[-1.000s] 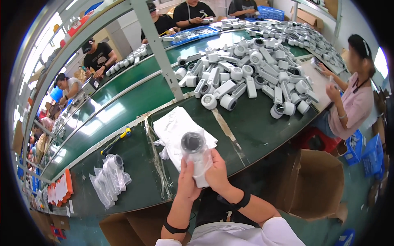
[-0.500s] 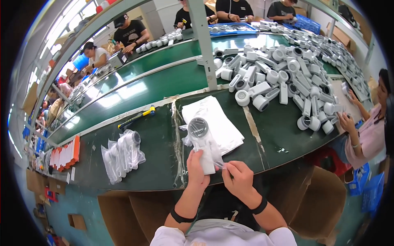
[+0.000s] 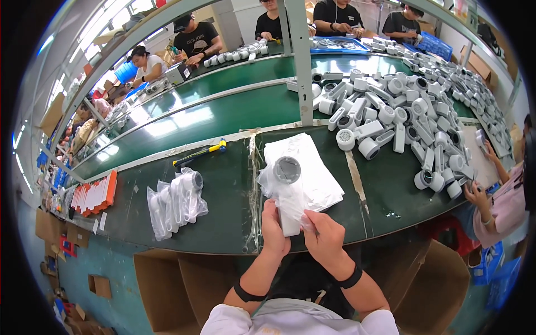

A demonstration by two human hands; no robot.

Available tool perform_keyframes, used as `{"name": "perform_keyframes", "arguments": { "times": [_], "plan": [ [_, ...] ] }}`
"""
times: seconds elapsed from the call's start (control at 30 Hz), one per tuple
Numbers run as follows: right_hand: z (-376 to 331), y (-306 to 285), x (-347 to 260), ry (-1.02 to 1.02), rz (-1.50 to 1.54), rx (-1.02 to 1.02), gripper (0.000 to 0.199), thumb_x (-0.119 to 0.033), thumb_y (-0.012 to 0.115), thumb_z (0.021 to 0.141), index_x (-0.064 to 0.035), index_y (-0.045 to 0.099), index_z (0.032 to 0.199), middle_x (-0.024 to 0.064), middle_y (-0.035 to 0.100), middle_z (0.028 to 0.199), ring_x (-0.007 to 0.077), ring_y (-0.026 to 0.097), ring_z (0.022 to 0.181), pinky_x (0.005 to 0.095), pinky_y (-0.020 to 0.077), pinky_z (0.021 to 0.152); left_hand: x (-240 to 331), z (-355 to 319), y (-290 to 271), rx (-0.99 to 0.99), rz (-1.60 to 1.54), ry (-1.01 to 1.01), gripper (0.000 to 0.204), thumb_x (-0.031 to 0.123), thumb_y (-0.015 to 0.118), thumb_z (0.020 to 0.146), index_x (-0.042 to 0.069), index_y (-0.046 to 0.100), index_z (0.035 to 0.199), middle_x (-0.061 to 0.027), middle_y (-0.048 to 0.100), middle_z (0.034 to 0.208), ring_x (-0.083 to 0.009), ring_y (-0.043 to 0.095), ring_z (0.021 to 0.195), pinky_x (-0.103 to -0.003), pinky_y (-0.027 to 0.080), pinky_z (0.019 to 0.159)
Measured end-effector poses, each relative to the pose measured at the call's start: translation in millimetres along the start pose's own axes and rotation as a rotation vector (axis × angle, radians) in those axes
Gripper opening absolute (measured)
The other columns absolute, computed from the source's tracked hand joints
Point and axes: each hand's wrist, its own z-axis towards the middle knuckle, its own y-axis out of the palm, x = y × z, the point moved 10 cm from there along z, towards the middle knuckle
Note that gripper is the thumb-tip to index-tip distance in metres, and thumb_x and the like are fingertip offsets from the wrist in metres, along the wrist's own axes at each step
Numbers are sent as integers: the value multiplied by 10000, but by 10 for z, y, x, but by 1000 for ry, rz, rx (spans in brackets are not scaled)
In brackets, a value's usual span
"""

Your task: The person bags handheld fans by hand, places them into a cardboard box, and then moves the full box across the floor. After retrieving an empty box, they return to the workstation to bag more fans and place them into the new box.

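My left hand (image 3: 274, 233) is closed around the lower left side of a white round-headed handle piece (image 3: 289, 219). The piece's head, with a dark round face, points away from me. A clear plastic bag (image 3: 267, 182) covers it loosely and bunches around the head. At the handle's right side, my right hand (image 3: 326, 233) pinches the bag's film between thumb and fingers. Beneath and beyond the head lies a stack of flat white bags (image 3: 319, 177). Several similar pieces wrapped in clear plastic (image 3: 177, 200) rest in a row to the left.
A large heap of unwrapped white pieces (image 3: 385, 111) covers the far right. A yellow-and-black hammer (image 3: 200, 152) lies beyond the wrapped row, and orange-and-white cartons (image 3: 95, 193) stand far left. A metal post (image 3: 303, 72) rises ahead. Co-workers sit across and at right.
My right hand has moved up against the handle, bringing the film it had stretched out to the right in close. The whole view has shifted slightly left.
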Motion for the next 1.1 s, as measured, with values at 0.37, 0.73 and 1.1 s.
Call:
{"name": "perform_keyframes", "arguments": {
  "times": [0.37,0.73,1.1],
  "plan": [
    [196,-19,-580,-489,-346,54,306,-47,674,678,-59,707,982,52,631,892,244,618,825,315,527,636,31,-44,63,-102,222,117,502,-38,620,821,13,397,1268,-115,546,1189,-197,556,1101,-311,474,927],
    [-111,62,-593,-555,-35,-85,210,-33,720,726,-48,701,935,36,640,825,184,629,676,286,512,576,501,-32,-498,58,113,336,267,76,605,944,36,490,1181,-51,609,1066,-101,583,946,-261,490,829],
    [-628,235,709,273,134,-340,90,-54,711,849,17,678,894,42,609,690,71,506,564,225,411,527,2850,-1084,-2776,990,761,989,167,155,545,992,33,531,1106,-37,583,1021,-116,557,896,-248,467,778]
  ]
}}
